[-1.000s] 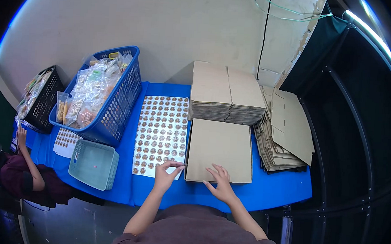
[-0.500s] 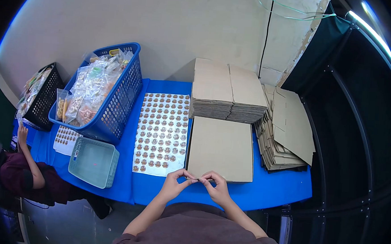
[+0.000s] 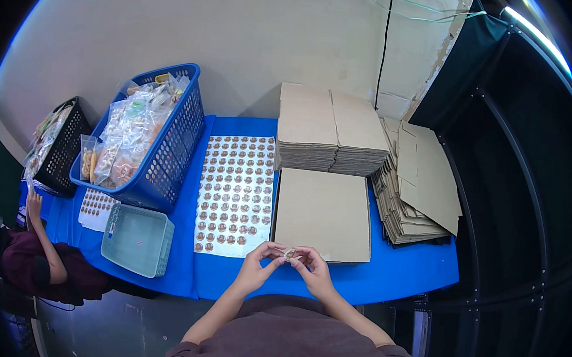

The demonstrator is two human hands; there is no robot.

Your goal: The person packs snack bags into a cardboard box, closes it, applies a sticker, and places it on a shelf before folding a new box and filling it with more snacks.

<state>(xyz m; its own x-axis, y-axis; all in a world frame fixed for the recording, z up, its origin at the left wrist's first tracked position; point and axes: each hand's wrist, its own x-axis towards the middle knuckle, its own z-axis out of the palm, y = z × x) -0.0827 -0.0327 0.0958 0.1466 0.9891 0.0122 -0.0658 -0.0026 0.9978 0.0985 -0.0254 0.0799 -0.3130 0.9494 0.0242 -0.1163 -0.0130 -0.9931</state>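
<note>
My left hand (image 3: 259, 263) and my right hand (image 3: 312, 269) meet at the front edge of a closed cardboard box (image 3: 324, 215). Between their fingertips they pinch a small round sticker (image 3: 289, 253), brown with a pale edge; its print is too small to read. Left of the box lies a white sheet of round stickers (image 3: 236, 195), whose lowest row holds only two at its left end. Fingers partly cover the box's near left corner.
Behind the box stands a stack of folded cardboard (image 3: 332, 126), with more flattened cartons (image 3: 426, 180) leaning to its right. At left are a blue basket of bagged food (image 3: 170, 152), a grey-green tray (image 3: 138, 241), a black basket (image 3: 66, 145) and a co-worker's arm (image 3: 49, 249).
My fingertips have drawn slightly apart and lifted, so the round sticker between them now shows. The view has shifted a little. The co-worker's arm has moved slightly.
</note>
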